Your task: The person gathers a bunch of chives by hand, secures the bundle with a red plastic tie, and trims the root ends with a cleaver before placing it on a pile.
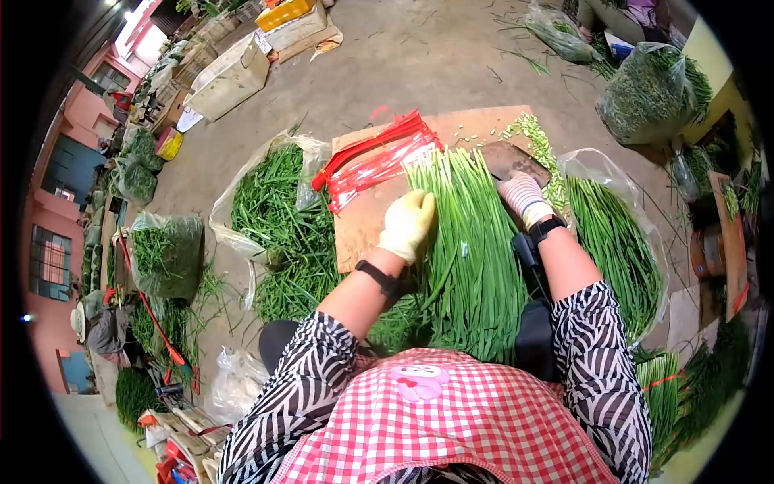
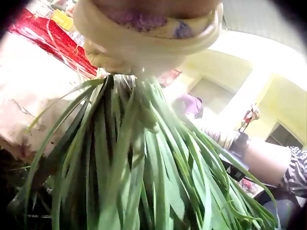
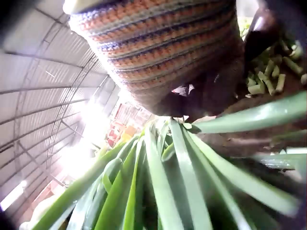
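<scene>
A thick bundle of garlic chives [image 1: 468,242] lies across the board, pale stem ends away from me and green leaves over my lap. My left hand [image 1: 407,222], in a cream glove, grips the bundle's left side; in the left wrist view the leaves [image 2: 129,158] fan out beneath it. At the right side, near the stem ends, is my right hand [image 1: 524,195] in a striped glove, its fingers bent. Beside it in the right wrist view shows a dark, shiny, rounded piece [image 3: 261,28]; I cannot tell whether the hand holds it.
A brown wooden block [image 1: 504,157] and cut stem pieces [image 1: 536,145] lie on the cardboard-coloured board [image 1: 359,234]. Red ties [image 1: 387,157] lie at its back left. Bags of loose greens [image 1: 278,194] and chives [image 1: 613,242] flank it. A white crate [image 1: 230,81] stands farther off.
</scene>
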Tool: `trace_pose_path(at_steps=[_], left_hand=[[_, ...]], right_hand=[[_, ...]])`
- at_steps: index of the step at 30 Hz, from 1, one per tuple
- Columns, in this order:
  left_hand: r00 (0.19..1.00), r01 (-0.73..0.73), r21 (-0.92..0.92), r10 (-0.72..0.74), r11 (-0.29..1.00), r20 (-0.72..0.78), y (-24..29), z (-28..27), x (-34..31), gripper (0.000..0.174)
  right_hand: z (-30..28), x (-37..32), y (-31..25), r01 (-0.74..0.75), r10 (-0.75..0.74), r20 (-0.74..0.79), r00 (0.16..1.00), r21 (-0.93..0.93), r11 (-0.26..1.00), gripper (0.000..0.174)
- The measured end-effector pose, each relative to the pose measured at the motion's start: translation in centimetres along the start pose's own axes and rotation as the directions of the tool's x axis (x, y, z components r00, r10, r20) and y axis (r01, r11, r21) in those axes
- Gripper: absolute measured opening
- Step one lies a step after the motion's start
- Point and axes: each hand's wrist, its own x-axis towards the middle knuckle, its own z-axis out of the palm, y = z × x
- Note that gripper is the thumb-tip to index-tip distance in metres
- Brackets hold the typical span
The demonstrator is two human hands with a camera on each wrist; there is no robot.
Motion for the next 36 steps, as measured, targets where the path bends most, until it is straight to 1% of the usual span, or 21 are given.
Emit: trace_pose_path(at_steps=[3,4,5,7,8,11,14,15,21,24,25,26,27,28,29,30,31,32,33,34,36], left_hand=[[0.999,0.054,-0.034,-0.054,0.998,-0.002,-1.9,0.3,0.3,0.036],[1.0,-0.012,-0.016,0.011,1.0,-0.025,-1.0,-0.1,0.2,0.036],[0.996,-0.075,0.004,0.075,0.997,-0.045,0.5,-0.4,0.0,0.036],[0.966,-0.239,0.116,0.248,0.964,-0.077,1.4,1.3,0.4,0.031],[0.974,-0.214,0.111,0.221,0.97,-0.056,2.4,1.9,0.7,0.031],[0.987,-0.138,0.135,0.147,0.981,-0.061,3.2,2.6,1.6,0.032],[0.993,-0.12,0.207,0.118,0.971,0.021,3.1,2.0,2.1,0.033],[0.994,-0.11,0.227,0.102,0.968,0.047,3.5,1.8,2.2,0.033],[0.97,-0.137,0.26,0.077,0.956,0.23,3.2,2.0,3.3,0.032],[0.914,-0.206,0.061,0.17,0.977,0.369,1.4,0.1,4.2,0.03],[0.876,0.088,-0.226,0.032,0.97,0.481,1.6,-1.1,4.5,0.029],[0.833,0.3,-0.489,0.026,0.819,0.553,1.5,-1.3,4.4,0.026],[0.783,0.507,-0.655,0.019,0.561,0.622,1.2,-1.3,4.5,0.024],[0.839,0.41,-0.628,-0.003,0.661,0.544,1.8,-1.6,4.3,0.022],[0.787,0.344,-0.529,0.068,0.776,0.613,-1.8,-0.6,6.6,0.018],[0.799,0.364,-0.559,0.058,0.745,0.599,-2.1,0.1,7.1,0.021],[0.783,0.308,-0.531,0.106,0.789,0.612,-3.4,0.7,8.1,0.023],[0.775,0.194,-0.414,0.12,0.889,0.621,-0.8,-0.4,7.7,0.026],[0.735,0.105,-0.255,0.097,0.961,0.671,-0.3,-0.6,8.4,0.028],[0.74,0.081,-0.18,0.061,0.98,0.669,-0.6,-0.3,8.4,0.029],[0.75,0.039,-0.016,-0.019,0.999,0.661,1.2,-0.1,8.7,0.029]], right_hand=[[-0.8,-1.3,-2.5,0.066,-0.066,-0.118,0.991,-0.005,0.998,0.041],[-2.2,-3.2,-4.8,0.108,-0.107,-0.127,0.986,-0.002,0.994,0.039],[-1.8,-4.2,-6.1,0.211,-0.214,-0.226,0.95,-0.036,0.977,0.034],[-0.9,-5.1,-8.3,0.347,-0.369,-0.183,0.911,-0.143,0.927,0.025],[-1.0,-5.6,-9.2,0.403,-0.435,-0.158,0.887,-0.199,0.893,0.022],[-0.1,-4.8,-9.5,0.458,-0.482,-0.103,0.87,-0.195,0.867,0.023],[-0.8,-4.1,-7.7,0.403,-0.385,-0.12,0.915,0.25,0.88,0.032],[-0.9,-3.6,-7.2,0.376,-0.385,-0.042,0.922,0.328,0.867,0.035],[-0.7,-4.0,-8.1,0.406,-0.413,-0.016,0.91,0.223,0.886,0.037],[-0.6,-4.1,-8.7,0.413,-0.427,0.017,0.904,0.217,0.884,0.036],[-1.2,-4.1,-8.8,0.572,-0.573,0.052,0.818,0.025,0.82,0.036],[2.3,-1.2,-7.7,0.551,-0.549,0.053,0.834,-0.043,0.833,0.032],[-0.3,-3.8,-9.1,0.652,-0.635,0.148,0.758,-0.194,0.733,0.03],[-2.1,-5.3,-9.9,0.484,-0.482,0.105,0.87,0.012,0.875,0.028],[0.2,-3.8,-9.8,0.53,-0.53,0.016,0.848,-0.012,0.848,0.023],[1.1,-2.6,-9.2,0.555,-0.55,0.096,0.83,-0.044,0.831,0.026],[0.9,-2.8,-9.1,0.434,-0.436,0.01,0.9,0.071,0.898,0.029],[1.6,-1.9,-8.0,0.435,-0.432,-0.075,0.899,0.278,0.857,0.032],[3.0,0.4,-7.0,0.484,-0.483,-0.081,0.872,0.29,0.826,0.031],[3.7,0.3,-7.2,0.477,-0.477,-0.081,0.875,0.318,0.819,0.03],[1.4,-1.7,-7.7,0.349,-0.364,-0.034,0.931,0.374,0.859,0.03]])
